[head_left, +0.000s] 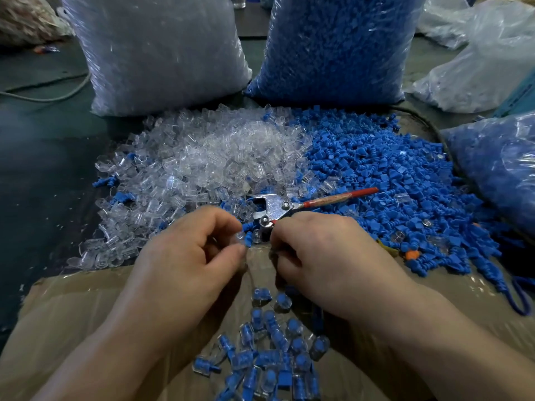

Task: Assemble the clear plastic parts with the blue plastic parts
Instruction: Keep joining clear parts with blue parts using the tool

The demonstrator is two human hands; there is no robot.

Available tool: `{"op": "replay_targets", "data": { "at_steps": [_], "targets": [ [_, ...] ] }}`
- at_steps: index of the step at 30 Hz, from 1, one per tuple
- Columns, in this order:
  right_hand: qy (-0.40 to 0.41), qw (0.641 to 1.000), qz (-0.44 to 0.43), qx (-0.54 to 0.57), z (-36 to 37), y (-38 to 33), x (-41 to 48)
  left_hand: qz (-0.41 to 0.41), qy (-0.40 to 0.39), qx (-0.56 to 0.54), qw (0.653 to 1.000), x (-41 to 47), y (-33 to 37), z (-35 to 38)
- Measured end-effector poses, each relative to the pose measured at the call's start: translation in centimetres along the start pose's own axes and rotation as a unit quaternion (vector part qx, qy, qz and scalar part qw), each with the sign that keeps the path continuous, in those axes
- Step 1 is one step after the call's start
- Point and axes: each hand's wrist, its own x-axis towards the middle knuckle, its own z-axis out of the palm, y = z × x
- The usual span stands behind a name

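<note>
Up and to the left of the pliers (275, 208), a bag of clear parts (162, 53) stands upright. The loose clear pile (202, 157) spreads in front of it and reaches the pliers' metal head. Your left hand (191, 250) sits just below and left of the pliers, thumb and forefinger pinching a clear part (239, 235). A blue part (248, 238) sits right against that piece, directly under the pliers' head. Whether your fingers hold it too is not clear.

Well below the pliers, assembled pieces (269, 351) lie heaped on the cardboard (72, 314) between your forearms. Your right hand (324, 253) is just below and right of the pliers with its fingers curled. The tool's lower handle runs in under it, but you cannot tell whether it grips that handle. The upper red handle lies over the blue pile (390, 175). The bag of blue parts (333, 44) stands above it, and another bag (498, 163) lies farthest right.
</note>
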Motion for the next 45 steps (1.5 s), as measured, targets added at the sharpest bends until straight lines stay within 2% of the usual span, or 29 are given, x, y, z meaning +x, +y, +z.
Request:
{"op": "replay_targets", "data": {
  "at_steps": [4, 10, 17, 21, 24, 27, 31, 39, 41, 44, 45],
  "targets": [
    [0.006, 0.999, 0.021, 0.029, -0.6, 0.4, -0.5, -0.012, 0.018, -0.083, 0.996, -0.1, 0.4, -0.2],
    [-0.015, 1.0, 0.001, -0.004, -0.3, 0.0, -0.3, -0.026, -0.02, -0.198, 0.98, 0.0, 0.5, 0.3],
    [0.0, 0.999, -0.017, 0.03, -0.3, 0.3, -0.7, -0.089, -0.036, -0.349, 0.932, -0.1, 0.1, 0.7],
    [0.114, 0.978, 0.006, 0.172, -0.8, 0.7, -1.0, -0.138, -0.067, -0.434, 0.888, 0.0, 0.3, 0.8],
    [0.148, 0.959, -0.012, 0.241, -0.9, 0.0, -1.2, -0.144, -0.086, -0.464, 0.87, 0.0, 0.4, 0.6],
    [0.148, 0.961, -0.032, 0.23, -0.6, -0.4, -1.2, -0.151, -0.101, -0.484, 0.856, 0.1, 0.5, 0.5],
    [0.15, 0.961, -0.046, 0.229, -0.2, -0.4, -1.1, -0.146, -0.111, -0.479, 0.858, 0.0, 0.6, 0.5],
    [0.213, 0.949, -0.132, 0.191, -0.3, -0.5, -1.1, -0.168, -0.119, -0.521, 0.828, -0.1, 1.0, 0.4],
    [0.21, 0.951, -0.117, 0.196, -0.3, -0.5, -1.1, -0.163, -0.102, -0.511, 0.838, -0.2, 1.3, 0.5],
    [0.198, 0.96, -0.099, 0.169, -0.1, -0.7, -1.1, -0.092, -0.045, -0.366, 0.925, -0.6, 1.4, 0.7],
    [0.199, 0.962, -0.097, 0.157, -0.1, -0.8, -1.0, -0.069, -0.023, -0.332, 0.94, -0.7, 1.4, 0.7]
  ]
}}
